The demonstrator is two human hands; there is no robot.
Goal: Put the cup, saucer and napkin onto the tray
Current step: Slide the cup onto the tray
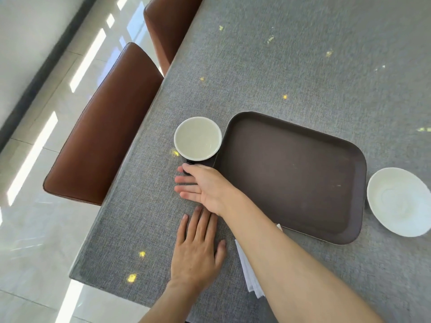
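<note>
The cup (197, 138), white inside and dark outside, stands on the grey table just left of the dark brown tray (291, 178), which has nothing on it. The cup's dark handle points toward me. My right hand (205, 190) reaches across to it, fingers spread and pointing left, the topmost finger touching the handle. Flat on the table below that, palm down, lies my left hand (198, 250), holding nothing. The white saucer (398, 201) sits on the table right of the tray. My right forearm partly hides the folded white napkin (249, 273), near the tray's front corner.
The table's left edge (149, 108) runs diagonally close to the cup. Two brown leather chairs (102, 136) (168, 26) are pushed in against that side. Pale tiled floor lies beyond them. Grey tablecloth stretches behind the tray.
</note>
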